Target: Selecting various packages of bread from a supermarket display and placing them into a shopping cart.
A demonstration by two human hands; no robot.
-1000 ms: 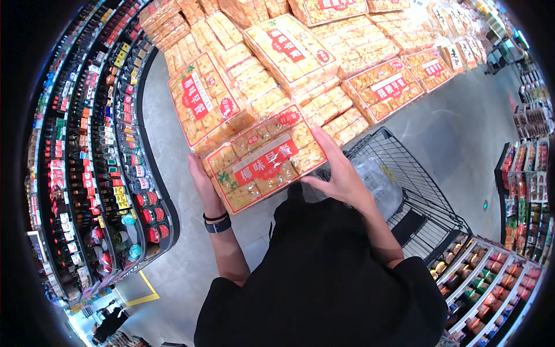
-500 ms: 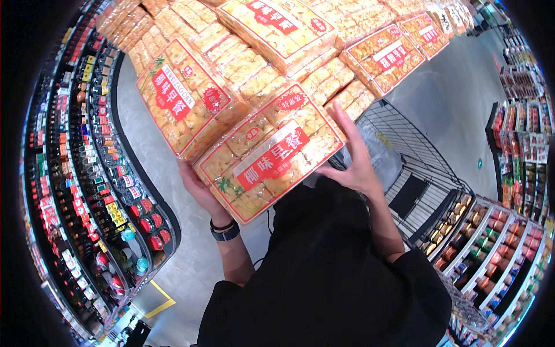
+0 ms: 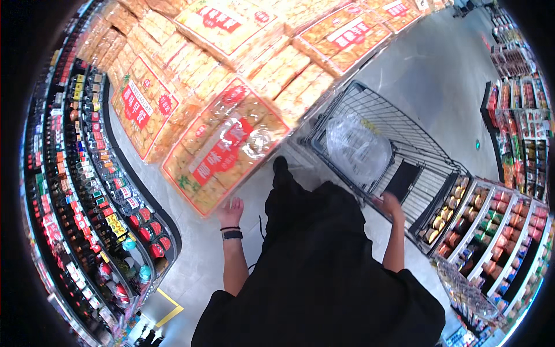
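Clear-wrapped biscuit pack [image 3: 225, 147] | left hand [image 3: 230, 211] holds its lower edge alone, so it tilts | right hand [image 3: 388, 203] grips cart [image 3: 370, 115] rim at 3 o'clock, steadying it

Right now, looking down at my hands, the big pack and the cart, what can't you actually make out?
- Head view, left hand: fingers hidden behind the large snack pack, so the grip is unclear.
- The pack itself: motion-blurred, contents indistinct.
- Right hand: small, on the shopping cart rim; finger closure unreadable.
- Clear bag in cart: contents not discernible.
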